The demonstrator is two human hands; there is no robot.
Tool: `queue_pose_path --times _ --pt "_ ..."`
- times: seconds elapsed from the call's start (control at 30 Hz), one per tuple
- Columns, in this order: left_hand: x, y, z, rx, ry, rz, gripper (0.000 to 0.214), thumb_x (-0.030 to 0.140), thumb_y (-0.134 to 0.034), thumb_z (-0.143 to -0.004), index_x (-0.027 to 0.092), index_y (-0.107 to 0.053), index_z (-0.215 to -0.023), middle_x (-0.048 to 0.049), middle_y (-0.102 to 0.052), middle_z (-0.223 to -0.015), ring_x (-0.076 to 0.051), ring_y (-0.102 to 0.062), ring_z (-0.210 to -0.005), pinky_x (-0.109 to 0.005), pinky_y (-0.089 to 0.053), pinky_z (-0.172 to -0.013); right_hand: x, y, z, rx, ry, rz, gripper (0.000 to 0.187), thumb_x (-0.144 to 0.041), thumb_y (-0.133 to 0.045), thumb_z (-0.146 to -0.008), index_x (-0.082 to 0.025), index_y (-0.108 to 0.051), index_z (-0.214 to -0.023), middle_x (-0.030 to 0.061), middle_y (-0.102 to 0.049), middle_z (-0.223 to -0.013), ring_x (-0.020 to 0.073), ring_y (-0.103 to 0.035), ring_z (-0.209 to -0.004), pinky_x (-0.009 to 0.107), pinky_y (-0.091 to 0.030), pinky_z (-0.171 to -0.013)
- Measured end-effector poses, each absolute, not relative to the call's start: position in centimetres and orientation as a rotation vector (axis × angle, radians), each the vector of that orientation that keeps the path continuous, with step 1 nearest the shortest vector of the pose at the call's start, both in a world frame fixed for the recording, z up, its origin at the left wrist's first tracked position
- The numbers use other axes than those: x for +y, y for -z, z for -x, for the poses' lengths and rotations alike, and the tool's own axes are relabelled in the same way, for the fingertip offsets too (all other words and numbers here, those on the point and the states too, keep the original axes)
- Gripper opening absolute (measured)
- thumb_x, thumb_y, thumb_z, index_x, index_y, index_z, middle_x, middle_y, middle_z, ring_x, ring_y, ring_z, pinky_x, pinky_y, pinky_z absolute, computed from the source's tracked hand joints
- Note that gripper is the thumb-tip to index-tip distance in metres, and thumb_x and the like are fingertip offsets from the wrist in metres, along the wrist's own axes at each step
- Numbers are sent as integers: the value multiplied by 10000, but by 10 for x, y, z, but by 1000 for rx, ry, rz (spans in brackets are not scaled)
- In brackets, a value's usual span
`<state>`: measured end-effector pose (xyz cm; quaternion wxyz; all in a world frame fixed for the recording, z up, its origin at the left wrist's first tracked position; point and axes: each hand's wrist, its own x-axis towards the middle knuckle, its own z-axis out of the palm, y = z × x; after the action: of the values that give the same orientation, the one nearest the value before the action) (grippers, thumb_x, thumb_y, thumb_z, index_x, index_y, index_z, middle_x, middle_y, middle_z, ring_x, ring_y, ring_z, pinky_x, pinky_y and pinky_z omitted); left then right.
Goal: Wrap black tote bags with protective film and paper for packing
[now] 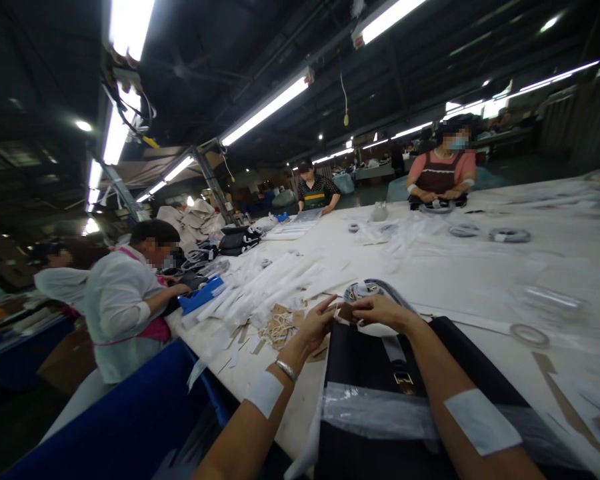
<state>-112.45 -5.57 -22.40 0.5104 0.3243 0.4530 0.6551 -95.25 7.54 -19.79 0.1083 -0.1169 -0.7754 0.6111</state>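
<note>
A black bag point(370, 363) with a strap and a gold-coloured buckle point(404, 382) lies on the table before me. Clear plastic film point(380, 413) wraps across its lower part. Over the bag's top left corner, a small brown card tag point(347, 312) sits between my hands. My right hand point(383, 312) pinches the tag from the right. My left hand point(317, 327) comes from the other side, fingertips closed at the tag's left edge beside something thin and white. A coiled grey strap point(365, 288) with metal fittings lies just beyond my hands.
Brown tags with pale strings point(279, 328) lie in a pile left of the bag. Clear plastic sleeves point(260, 287) cover the table further left. A roll of tape point(530, 335) lies right. A blue bin point(130, 420) adjoins the table's left edge. Several co-workers stand around the table.
</note>
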Motion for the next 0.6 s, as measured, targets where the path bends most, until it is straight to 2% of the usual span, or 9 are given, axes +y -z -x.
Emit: queue_pose_path --times 0.07,0.13,0.2,0.33,0.47,0.6 --pt "-54 227 1124 1126 -1566 -810 668 163 -792 -657 215 -583 -1290 -54 -696 -1013 -79 -586 -669 -172 -432 -595 82 203 955 -2321 -1603 555 404 -485 -658 -742 -136 -742 -926 68 -697 -743 174 -618 -686 233 -457 -552" --pt "-52 228 1123 1186 -1562 -833 670 237 -803 -666 218 -580 -1297 -44 -694 -936 -78 -572 -643 -170 -407 -566 88 207 957 -2350 -1431 629 422 -521 -618 -766 -148 -750 -911 48 -657 -644 151 -569 -586 223 -386 -477" --pt "-50 229 1121 1252 -1580 -861 633 338 -797 -695 213 -595 -1282 -63 -689 -975 -105 -601 -727 -183 -423 -604 91 208 957 -2385 -1342 583 417 -537 -595 -778 -173 -758 -899 38 -652 -634 145 -554 -567 228 -373 -475" --pt "-48 227 1117 1249 -1650 -909 652 468 -780 -707 199 -602 -1273 -111 -632 -1184 -194 -587 -1029 -251 -453 -804 91 205 956 -2395 -1237 535 398 -526 -583 -784 -180 -771 -836 40 -671 -655 159 -573 -585 254 -422 -545" --pt "-48 223 1114 1421 -1640 -902 634 522 -737 -735 219 -599 -1274 -91 -629 -1179 -199 -556 -1052 -264 -436 -810 90 203 956 -2342 -1208 584 407 -518 -589 -776 -172 -774 -882 40 -686 -682 163 -574 -585 264 -431 -567" --pt "-48 218 1113 1329 -1596 -945 708 434 -792 -706 204 -544 -1329 -116 -620 -1232 -208 -591 -1036 -293 -459 -848 87 204 957 -2454 -1269 471 400 -522 -597 -769 -161 -764 -818 38 -682 -668 152 -574 -577 250 -431 -572"
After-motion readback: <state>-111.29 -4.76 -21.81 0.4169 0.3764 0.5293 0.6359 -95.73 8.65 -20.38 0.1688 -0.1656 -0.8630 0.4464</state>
